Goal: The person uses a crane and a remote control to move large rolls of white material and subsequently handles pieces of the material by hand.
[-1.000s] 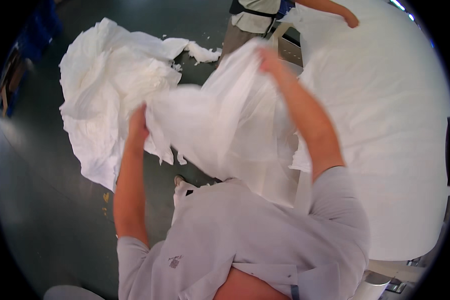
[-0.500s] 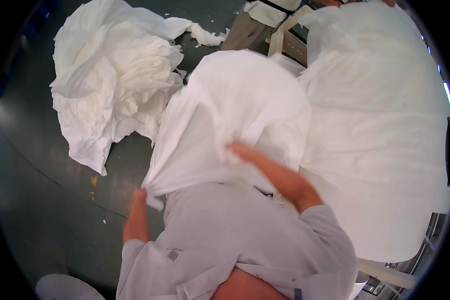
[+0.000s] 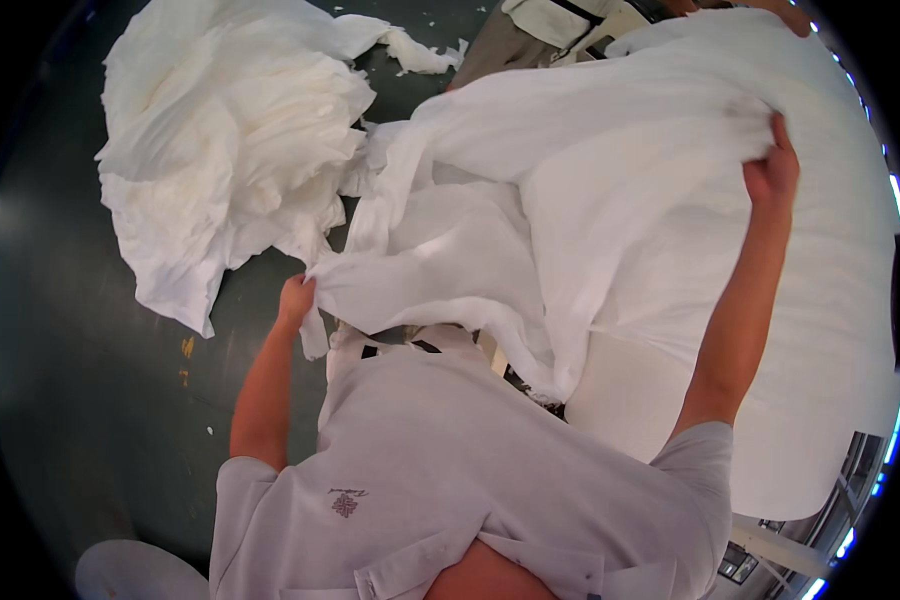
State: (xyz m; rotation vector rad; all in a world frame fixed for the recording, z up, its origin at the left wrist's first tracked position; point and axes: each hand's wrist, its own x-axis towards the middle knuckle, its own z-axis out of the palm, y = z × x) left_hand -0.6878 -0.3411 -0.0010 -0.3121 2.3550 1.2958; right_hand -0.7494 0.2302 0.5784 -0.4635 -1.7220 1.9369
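Note:
A thin white fabric sheet (image 3: 590,190) is stretched between my two hands. My left hand (image 3: 297,300) is closed on its near left edge, low in front of the dark floor. Far out to the right, my right hand (image 3: 773,168) grips another part of the sheet, above a big padded white bundle (image 3: 830,330). The sheet hangs in folds in front of me, and its right part lies over the bundle. Where the sheet ends and the bundle's surface begins is hard to tell near my right hand.
A large crumpled heap of white fabric (image 3: 230,150) lies on the dark green floor (image 3: 100,420) at the left, with torn scraps beside it. Another person's trousers (image 3: 505,45) show at the far side. A pale frame (image 3: 785,545) supports the bundle.
My right hand has swung from the middle far out to the right, drawing the sheet across the bundle. My left hand has moved up and slightly right, still holding its edge.

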